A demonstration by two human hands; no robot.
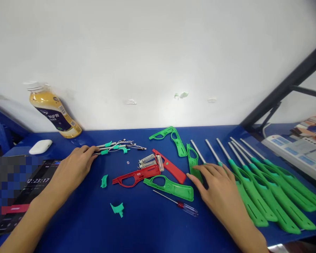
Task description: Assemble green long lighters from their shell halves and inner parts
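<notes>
My left hand (77, 163) is closed at the left ends of several metal lighter tubes (113, 146), which carry teal plastic parts and thin white and black wires. On the right, my right hand (218, 188) has its thumb and fingertips around the lower part of a green lighter casing half (192, 156); its palm hides some of what lies beneath. Between the hands lie a red casing half (137, 175), another red casing piece (171, 167), a green casing half (171, 188) and clear fuel tanks (147, 161). A screwdriver (183, 206) lies in front of them.
Several assembled green lighters (265, 189) lie fanned out at right. Loose teal triggers (118, 209) and an angled green casing piece (177, 140) are on the blue table (147, 232). At left are a yellow bottle (55, 114), white earbud case (40, 147) and phone (28, 189).
</notes>
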